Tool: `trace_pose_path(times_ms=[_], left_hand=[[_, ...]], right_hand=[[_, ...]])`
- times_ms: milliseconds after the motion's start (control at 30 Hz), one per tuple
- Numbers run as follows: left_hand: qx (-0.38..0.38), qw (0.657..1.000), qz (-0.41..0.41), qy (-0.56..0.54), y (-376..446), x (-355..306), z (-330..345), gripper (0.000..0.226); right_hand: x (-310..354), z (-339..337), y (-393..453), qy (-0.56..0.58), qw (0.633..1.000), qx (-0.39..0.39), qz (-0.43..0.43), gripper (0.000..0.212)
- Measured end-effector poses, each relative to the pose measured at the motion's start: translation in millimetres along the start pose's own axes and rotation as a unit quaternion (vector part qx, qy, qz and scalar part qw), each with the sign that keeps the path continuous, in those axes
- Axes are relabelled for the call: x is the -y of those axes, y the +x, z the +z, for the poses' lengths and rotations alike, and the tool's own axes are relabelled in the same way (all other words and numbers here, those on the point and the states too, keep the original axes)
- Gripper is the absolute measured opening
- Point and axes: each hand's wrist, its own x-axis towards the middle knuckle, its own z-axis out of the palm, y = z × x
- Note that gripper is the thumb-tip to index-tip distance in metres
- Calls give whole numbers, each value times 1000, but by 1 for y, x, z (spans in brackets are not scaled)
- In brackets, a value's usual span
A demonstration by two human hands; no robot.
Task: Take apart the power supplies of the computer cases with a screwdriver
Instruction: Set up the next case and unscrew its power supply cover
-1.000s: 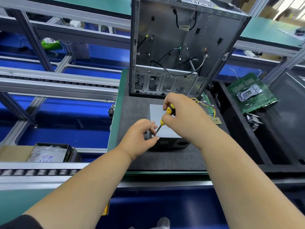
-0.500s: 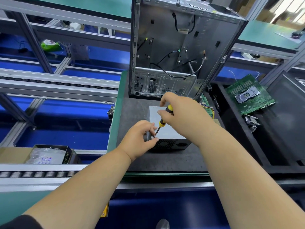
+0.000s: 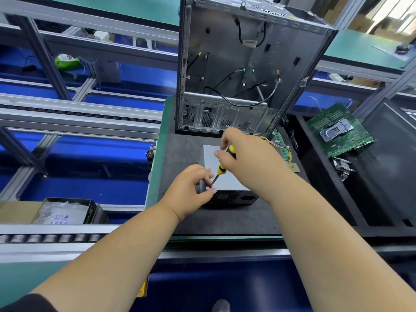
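Power supply (image 3: 227, 176) out, lying before the empty computer case (image 3: 247, 70), cover unopened; right hand (image 3: 249, 161) gripping screwdriver (image 3: 222, 167), left hand (image 3: 191, 190) pinching at its tip.

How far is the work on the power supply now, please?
Done: the power supply is out of the open case and lies on the mat. In hand: the right hand holds the screwdriver tip at its near-left corner, where the left hand pinches. Left: its cover is still on.
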Motion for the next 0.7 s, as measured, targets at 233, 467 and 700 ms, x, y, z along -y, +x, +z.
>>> trace_pose_path(times_ms=[233, 467, 700], left_hand=[[-5, 1000, -1, 4, 0, 1, 1, 37], [-2, 1000, 0, -4, -1, 0, 1, 39], [-4, 1000, -2, 6, 0, 0, 1, 35]], right_hand=[[2, 2, -3, 37, 999, -5, -2, 14], [2, 3, 1, -9, 1000, -9, 11, 21], [2, 3, -5, 8, 1000, -4, -9, 12]])
